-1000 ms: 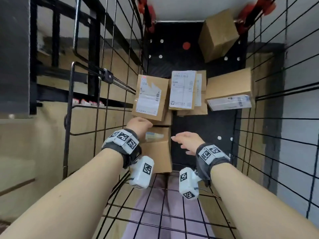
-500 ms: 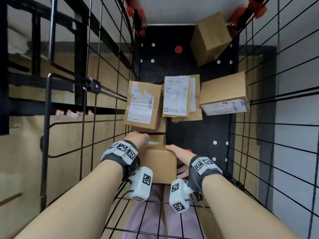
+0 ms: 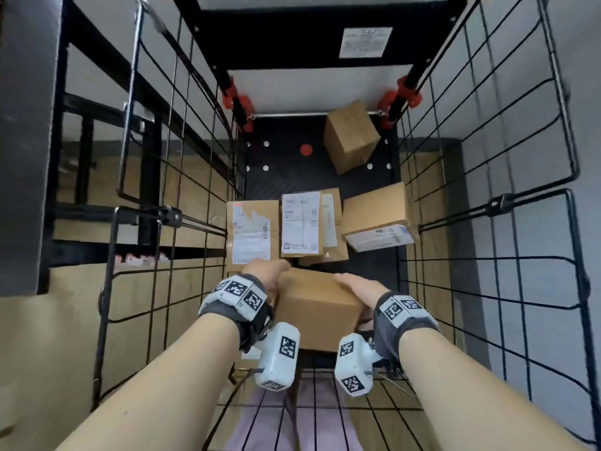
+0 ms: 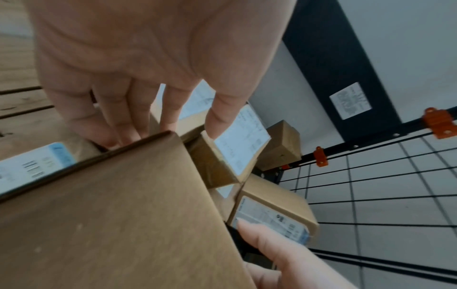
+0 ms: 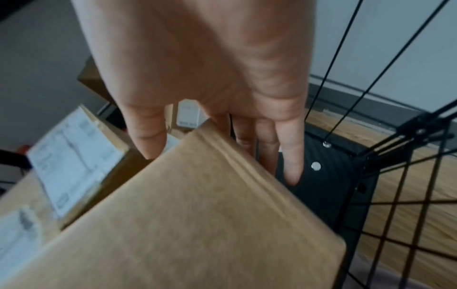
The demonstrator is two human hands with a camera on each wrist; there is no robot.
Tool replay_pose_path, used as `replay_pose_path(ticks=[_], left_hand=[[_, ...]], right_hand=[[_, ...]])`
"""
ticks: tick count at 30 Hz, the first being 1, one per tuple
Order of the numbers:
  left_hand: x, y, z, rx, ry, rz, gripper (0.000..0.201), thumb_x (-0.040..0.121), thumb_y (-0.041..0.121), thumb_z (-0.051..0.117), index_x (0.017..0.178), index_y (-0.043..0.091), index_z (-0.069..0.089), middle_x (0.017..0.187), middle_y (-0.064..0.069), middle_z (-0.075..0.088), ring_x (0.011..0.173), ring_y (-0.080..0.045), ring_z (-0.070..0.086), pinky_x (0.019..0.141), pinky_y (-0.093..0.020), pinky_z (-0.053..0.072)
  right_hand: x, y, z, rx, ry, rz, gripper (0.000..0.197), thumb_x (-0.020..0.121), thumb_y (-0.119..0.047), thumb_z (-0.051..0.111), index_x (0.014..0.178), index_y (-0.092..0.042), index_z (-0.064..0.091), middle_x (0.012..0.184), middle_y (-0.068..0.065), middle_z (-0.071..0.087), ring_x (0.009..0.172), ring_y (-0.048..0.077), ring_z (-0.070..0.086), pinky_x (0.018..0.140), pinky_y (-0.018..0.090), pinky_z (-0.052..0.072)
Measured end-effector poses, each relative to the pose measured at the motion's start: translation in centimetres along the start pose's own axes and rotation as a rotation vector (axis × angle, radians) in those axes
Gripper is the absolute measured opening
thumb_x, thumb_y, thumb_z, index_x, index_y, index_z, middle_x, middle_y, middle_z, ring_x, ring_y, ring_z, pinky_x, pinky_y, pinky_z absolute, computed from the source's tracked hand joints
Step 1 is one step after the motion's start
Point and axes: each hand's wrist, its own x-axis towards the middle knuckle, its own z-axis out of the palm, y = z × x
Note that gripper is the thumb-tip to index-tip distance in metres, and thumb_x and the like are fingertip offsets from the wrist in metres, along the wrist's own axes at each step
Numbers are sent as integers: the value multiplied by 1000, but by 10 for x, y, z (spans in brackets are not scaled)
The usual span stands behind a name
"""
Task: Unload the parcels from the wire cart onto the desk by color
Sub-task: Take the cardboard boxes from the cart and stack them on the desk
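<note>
A plain brown cardboard box (image 3: 315, 307) is held between both hands inside the black wire cart (image 3: 487, 206). My left hand (image 3: 266, 271) grips its upper left corner, and in the left wrist view its fingers (image 4: 123, 121) reach down behind the box's (image 4: 111, 215) far edge. My right hand (image 3: 361, 288) grips the right side. In the right wrist view its thumb (image 5: 148, 136) lies over the top of the box (image 5: 197, 215) and the fingers run down the side. The box's underside is hidden.
Several more brown parcels lie deeper in the cart: two with white labels (image 3: 252, 232) (image 3: 300, 222), one tilted at the right (image 3: 377, 219), one at the far end (image 3: 351, 138). Wire walls (image 3: 182, 222) stand close on both sides. The cart floor (image 3: 292, 177) is black.
Both hands have closed in on the near brown box. My right hand moved from above it onto its right side. The box now sits higher, nearer the camera.
</note>
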Motion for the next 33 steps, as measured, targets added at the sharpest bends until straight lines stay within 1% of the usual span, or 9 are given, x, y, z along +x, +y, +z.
replay_pose_path(ticks=[3, 8, 13, 16, 19, 23, 26, 29, 33], left_hand=[[-29, 19, -5, -25, -3, 44, 20, 89, 25, 57, 94, 6, 57, 79, -7, 56, 71, -21, 54, 83, -35, 50], [-89, 49, -14, -107, -20, 113, 26, 94, 22, 51, 72, 11, 46, 61, 0, 41, 52, -11, 39, 43, -20, 40], [-143, 73, -31, -195, -26, 242, 23, 92, 28, 50, 78, 10, 49, 54, 0, 35, 48, -13, 34, 62, -27, 43], [-177, 85, -49, -265, -10, 339, 27, 91, 26, 52, 71, 9, 48, 52, -1, 39, 47, -13, 34, 53, -24, 36], [-210, 93, -72, -271, 28, 446, 32, 93, 32, 52, 73, 8, 48, 49, -1, 40, 44, -13, 35, 53, -23, 39], [-253, 86, -113, -287, 78, 611, 34, 90, 31, 55, 67, 8, 49, 50, -4, 43, 47, -17, 40, 61, -27, 44], [-285, 68, -153, -291, 110, 732, 14, 91, 25, 55, 90, 12, 60, 69, -3, 52, 61, -15, 48, 57, -24, 42], [-312, 45, -198, -316, 129, 863, 32, 91, 24, 56, 122, 12, 58, 111, -7, 61, 92, -19, 55, 72, -28, 46], [-348, 12, -263, -395, 160, 1021, 36, 89, 21, 60, 123, 11, 59, 124, -8, 63, 111, -23, 60, 99, -40, 47]], right_hand=[[-25, -7, -15, 81, 23, -40, 98, 54, -66, 69, 134, -12, 47, 128, 12, 55, 109, 31, 57, 100, 47, 45], [-83, -31, -44, 180, 116, -158, 97, 69, -65, 63, 144, -13, 33, 144, 13, 40, 125, 32, 45, 107, 41, 35], [-146, -58, -76, 266, 254, -353, 83, 76, -61, 60, 139, -11, 43, 137, 13, 46, 118, 30, 50, 104, 37, 39], [-191, -74, -90, 234, 285, -499, 60, 83, -52, 57, 126, -10, 57, 123, 14, 57, 97, 27, 55, 82, 29, 43], [-236, -85, -94, 242, 362, -618, 44, 88, -45, 55, 109, -6, 62, 115, 14, 59, 97, 27, 54, 83, 27, 39], [-302, -92, -75, 296, 427, -746, 33, 87, -40, 56, 96, -9, 63, 92, 7, 55, 76, 20, 51, 75, 27, 40], [-345, -93, -45, 377, 443, -847, 35, 79, -41, 62, 88, -8, 68, 85, 4, 64, 75, 21, 59, 76, 32, 46], [-385, -94, -8, 577, 338, -896, 24, 70, -34, 70, 73, -10, 69, 75, 5, 73, 75, 26, 69, 77, 38, 55], [-446, -101, 45, 610, 285, -1032, 23, 68, -34, 70, 73, -12, 71, 78, 4, 75, 79, 24, 69, 74, 38, 55]])
